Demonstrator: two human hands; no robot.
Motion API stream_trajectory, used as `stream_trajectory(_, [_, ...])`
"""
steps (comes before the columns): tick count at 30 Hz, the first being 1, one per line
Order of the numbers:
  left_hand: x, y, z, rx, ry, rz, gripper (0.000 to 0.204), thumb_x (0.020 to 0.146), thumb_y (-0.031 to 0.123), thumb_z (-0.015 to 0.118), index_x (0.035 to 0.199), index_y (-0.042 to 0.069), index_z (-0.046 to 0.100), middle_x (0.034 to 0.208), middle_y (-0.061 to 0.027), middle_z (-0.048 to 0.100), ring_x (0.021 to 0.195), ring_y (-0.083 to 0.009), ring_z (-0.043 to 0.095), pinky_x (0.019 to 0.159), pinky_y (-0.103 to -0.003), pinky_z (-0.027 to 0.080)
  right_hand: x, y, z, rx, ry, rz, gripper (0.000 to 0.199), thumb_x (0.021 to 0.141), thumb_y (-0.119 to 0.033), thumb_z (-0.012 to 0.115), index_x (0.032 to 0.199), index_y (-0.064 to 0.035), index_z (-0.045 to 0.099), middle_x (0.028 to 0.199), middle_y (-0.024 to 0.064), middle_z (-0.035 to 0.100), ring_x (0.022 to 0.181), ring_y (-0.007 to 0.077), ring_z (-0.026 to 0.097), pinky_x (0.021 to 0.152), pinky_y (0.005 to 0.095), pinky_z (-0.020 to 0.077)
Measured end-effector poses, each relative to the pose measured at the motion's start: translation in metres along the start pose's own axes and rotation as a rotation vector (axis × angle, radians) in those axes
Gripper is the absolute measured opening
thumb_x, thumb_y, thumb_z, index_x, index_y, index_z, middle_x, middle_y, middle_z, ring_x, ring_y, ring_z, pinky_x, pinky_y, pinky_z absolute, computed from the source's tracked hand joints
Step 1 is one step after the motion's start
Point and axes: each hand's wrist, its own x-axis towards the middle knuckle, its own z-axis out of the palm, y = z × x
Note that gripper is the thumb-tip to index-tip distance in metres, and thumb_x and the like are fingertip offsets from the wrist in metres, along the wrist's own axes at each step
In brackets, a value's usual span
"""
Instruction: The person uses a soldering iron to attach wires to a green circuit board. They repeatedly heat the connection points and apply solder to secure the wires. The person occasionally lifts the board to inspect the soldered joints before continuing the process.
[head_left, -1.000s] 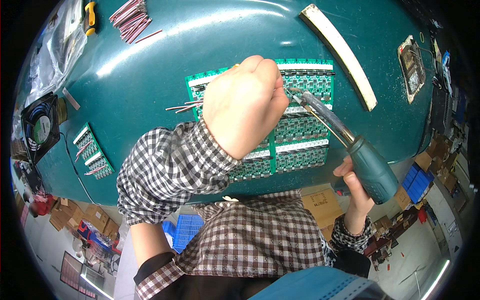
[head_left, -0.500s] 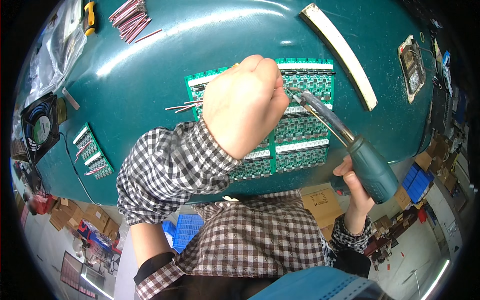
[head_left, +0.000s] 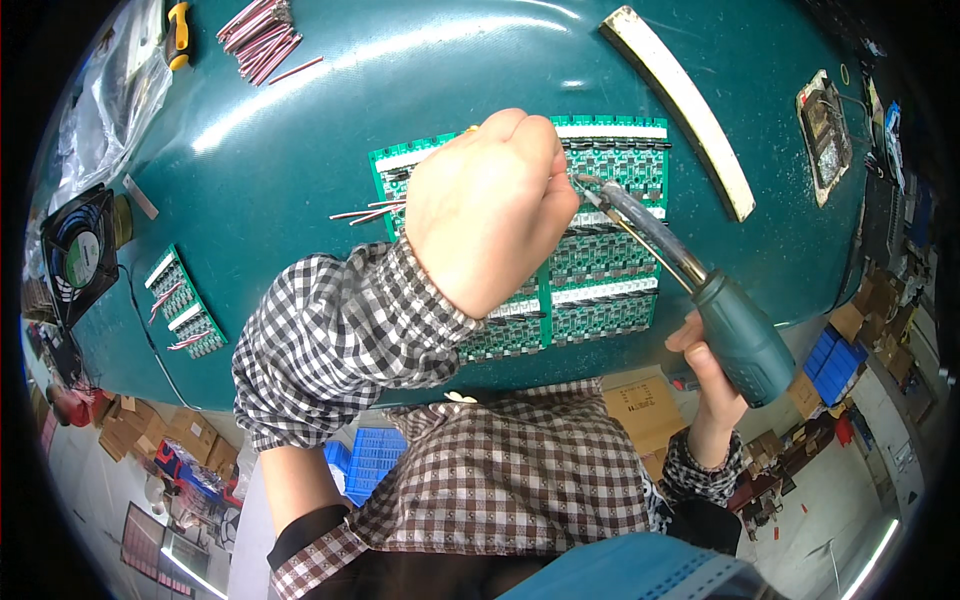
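Observation:
My left hand [head_left: 490, 205] is closed in a pinch above a panel of green circuit boards [head_left: 605, 262], covering its upper left part. What its fingertips hold is hidden. Thin red and white wires [head_left: 368, 212] stick out past the panel's left edge, beside that hand. My right hand [head_left: 712, 375] grips the dark green handle of a soldering gun [head_left: 745, 335] with a thin metal tube along its barrel. The gun's tip meets the board right by my left fingertips. White connector strips and black parts run in rows across the panel.
A pile of red and white wires [head_left: 262, 40] and a yellow-handled screwdriver [head_left: 179, 38] lie at the far left. A small wired board [head_left: 188, 305] and a fan [head_left: 85, 258] are on the left. To the right lie a curved white strip [head_left: 685, 110] and a soldering-iron stand [head_left: 826, 135].
Almost nothing differs. The soldering gun and my right hand have shifted very slightly; my left hand stays in place over the panel.

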Motion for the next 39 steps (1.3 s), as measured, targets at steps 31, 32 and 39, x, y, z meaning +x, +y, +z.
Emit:
stream_trajectory(31, [0.003,0.019,-0.012,-0.031,-0.158,-0.13,0.006,0.075,0.006,0.064,0.077,0.004,0.058,0.064,-0.0054,0.049,0.056,-0.0142,0.049,0.054,-0.028,0.041,-0.023,0.013,-0.104,0.096,1.075,-0.535,0.037,0.097,-0.03,0.047,0.109,0.0042,0.054,0.089,0.0099,0.062,0.083,0.0195,0.063,0.066,0.0265,0.054])
stream_trajectory(32, [0.003,0.02,-0.009,-0.038,-0.17,-0.12,0.006,0.075,0.006,0.064,0.077,0.004,0.058,0.064,-0.0052,0.049,0.056,-0.0137,0.049,0.054,-0.028,0.041,-0.006,0.034,-0.118,-0.079,1.05,-0.402,0.027,0.092,-0.019,0.055,0.103,0.005,0.059,0.091,0.0106,0.063,0.077,0.018,0.064,0.063,0.0252,0.0542])
stream_trajectory(39, [-0.011,0.024,-0.02,0.15,0.011,0.086,0.016,0.077,0.004,0.069,0.09,0.003,0.06,0.084,-0.0082,0.055,0.069,-0.0175,0.056,0.062,-0.029,0.048,0.004,0.029,-0.081,0.164,0.85,-0.247,0.025,0.087,-0.011,0.064,0.104,0.0069,0.059,0.088,0.013,0.065,0.071,0.0219,0.068,0.06,0.0272,0.0561])
